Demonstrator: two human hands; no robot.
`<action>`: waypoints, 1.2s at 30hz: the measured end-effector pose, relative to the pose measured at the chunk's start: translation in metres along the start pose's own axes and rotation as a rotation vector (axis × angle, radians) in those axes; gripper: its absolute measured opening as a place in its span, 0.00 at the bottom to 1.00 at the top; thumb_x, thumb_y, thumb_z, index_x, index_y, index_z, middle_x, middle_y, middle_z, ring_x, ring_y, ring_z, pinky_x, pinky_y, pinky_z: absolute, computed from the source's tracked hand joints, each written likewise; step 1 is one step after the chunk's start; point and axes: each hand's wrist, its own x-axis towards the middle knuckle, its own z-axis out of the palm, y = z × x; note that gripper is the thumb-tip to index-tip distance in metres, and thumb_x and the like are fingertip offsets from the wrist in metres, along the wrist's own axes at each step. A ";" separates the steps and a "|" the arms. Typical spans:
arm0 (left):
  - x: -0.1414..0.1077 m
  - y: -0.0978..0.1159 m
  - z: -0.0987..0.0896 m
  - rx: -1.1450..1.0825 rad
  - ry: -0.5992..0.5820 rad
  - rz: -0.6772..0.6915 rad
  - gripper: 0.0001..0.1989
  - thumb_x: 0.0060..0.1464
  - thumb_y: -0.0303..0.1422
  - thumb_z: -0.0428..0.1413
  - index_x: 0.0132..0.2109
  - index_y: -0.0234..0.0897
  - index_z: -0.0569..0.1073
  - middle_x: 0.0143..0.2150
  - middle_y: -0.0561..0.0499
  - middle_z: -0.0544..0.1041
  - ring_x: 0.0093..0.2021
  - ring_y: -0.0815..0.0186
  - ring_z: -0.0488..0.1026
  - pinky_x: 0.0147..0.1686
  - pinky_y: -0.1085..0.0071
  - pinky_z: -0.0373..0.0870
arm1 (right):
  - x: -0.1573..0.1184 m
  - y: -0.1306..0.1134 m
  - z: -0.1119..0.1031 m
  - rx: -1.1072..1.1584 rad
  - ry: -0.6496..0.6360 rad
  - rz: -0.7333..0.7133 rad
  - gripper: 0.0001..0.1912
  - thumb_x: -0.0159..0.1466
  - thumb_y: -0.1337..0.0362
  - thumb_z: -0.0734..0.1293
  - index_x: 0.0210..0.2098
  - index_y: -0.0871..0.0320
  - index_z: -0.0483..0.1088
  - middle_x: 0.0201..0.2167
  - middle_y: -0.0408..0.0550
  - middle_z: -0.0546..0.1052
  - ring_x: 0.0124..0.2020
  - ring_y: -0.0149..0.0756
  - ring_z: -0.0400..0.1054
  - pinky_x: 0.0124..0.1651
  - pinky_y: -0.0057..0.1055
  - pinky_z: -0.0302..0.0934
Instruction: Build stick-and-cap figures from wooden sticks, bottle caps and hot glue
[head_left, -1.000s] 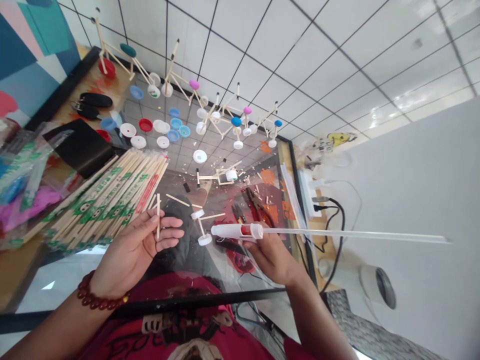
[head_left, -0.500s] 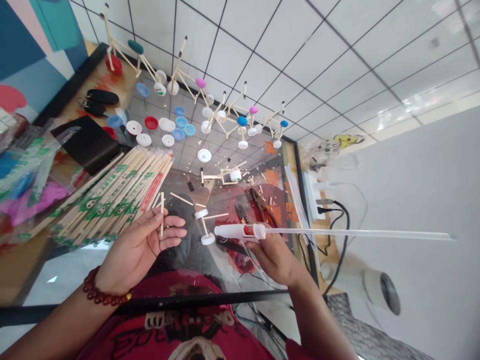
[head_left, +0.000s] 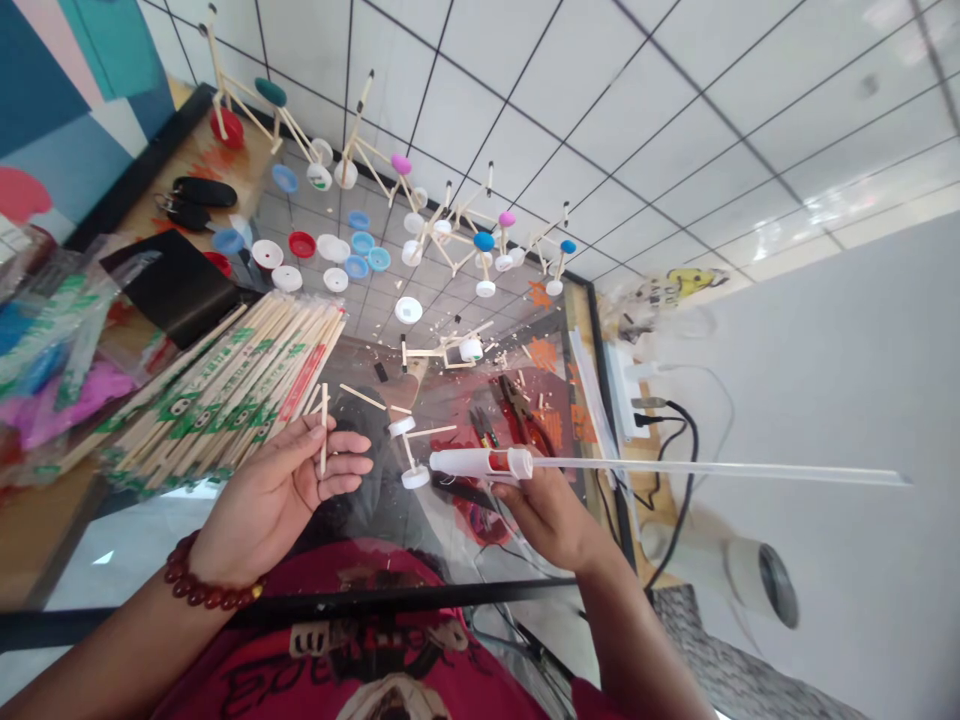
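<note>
A person in a red shirt works with both hands over a dark, glossy tabletop (head_left: 375, 515), the left hand (head_left: 274, 490) turned palm up and pinching a short, pale wooden stick (head_left: 324, 410) upright between thumb and fingers, the other fingers loosely spread. The right hand (head_left: 551, 515) grips a white plastic glue gun (head_left: 469, 461) with a red inner part, a long, clear rod (head_left: 720, 468) jutting from its rear toward the right. The gun's nozzle points left, just beside a small frame of pale sticks (head_left: 409, 450) joined to two round white caps, which sits between the hands. Beyond it lie a second stick frame (head_left: 426, 354) with a white cap, wood scraps and red-handled pliers (head_left: 525, 415). Left of these, a pile of chopsticks in green-printed clear sleeves (head_left: 225, 390) spreads near the left hand, with loose blue, red and white bottle caps (head_left: 363, 244) farther back. Stick models with coloured round tops (head_left: 484, 242) line the table's far edge, against a white tiled wall (head_left: 585, 120)
</note>
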 end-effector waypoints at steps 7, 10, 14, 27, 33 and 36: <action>0.000 0.000 0.000 0.002 0.002 0.003 0.06 0.64 0.22 0.60 0.40 0.35 0.80 0.36 0.45 0.88 0.32 0.61 0.87 0.32 0.73 0.85 | 0.001 -0.005 -0.004 0.063 -0.039 0.034 0.16 0.80 0.55 0.58 0.47 0.54 0.75 0.41 0.54 0.82 0.41 0.46 0.75 0.45 0.41 0.70; 0.000 0.000 0.000 0.006 0.000 0.000 0.05 0.64 0.23 0.61 0.40 0.35 0.80 0.36 0.44 0.88 0.32 0.61 0.87 0.32 0.73 0.85 | 0.002 -0.007 -0.005 0.071 -0.046 0.022 0.18 0.80 0.55 0.57 0.49 0.54 0.76 0.40 0.54 0.82 0.40 0.46 0.74 0.45 0.41 0.70; 0.000 0.000 0.000 0.007 0.011 -0.003 0.05 0.64 0.23 0.60 0.40 0.34 0.80 0.36 0.44 0.88 0.32 0.61 0.87 0.32 0.73 0.85 | 0.003 -0.006 -0.003 0.074 -0.033 0.036 0.18 0.79 0.54 0.58 0.46 0.54 0.76 0.38 0.53 0.82 0.40 0.46 0.75 0.45 0.41 0.70; -0.002 0.001 0.003 0.002 0.011 0.000 0.08 0.65 0.21 0.57 0.40 0.34 0.79 0.35 0.43 0.88 0.31 0.61 0.87 0.31 0.73 0.85 | 0.004 -0.007 -0.005 0.078 -0.048 0.006 0.19 0.80 0.53 0.57 0.50 0.54 0.77 0.40 0.53 0.82 0.41 0.46 0.75 0.46 0.40 0.69; 0.000 0.001 0.002 -0.001 0.001 0.012 0.08 0.66 0.21 0.57 0.40 0.34 0.80 0.36 0.43 0.88 0.32 0.61 0.87 0.31 0.72 0.86 | 0.001 -0.006 -0.005 0.128 -0.050 0.031 0.20 0.80 0.52 0.57 0.49 0.54 0.77 0.38 0.53 0.82 0.40 0.46 0.75 0.46 0.40 0.69; 0.001 0.000 0.001 0.014 -0.011 0.023 0.08 0.65 0.21 0.57 0.41 0.34 0.80 0.36 0.43 0.88 0.33 0.61 0.87 0.32 0.72 0.86 | -0.004 -0.004 -0.006 0.205 -0.030 0.090 0.20 0.79 0.50 0.59 0.48 0.55 0.78 0.41 0.54 0.82 0.41 0.46 0.76 0.47 0.40 0.72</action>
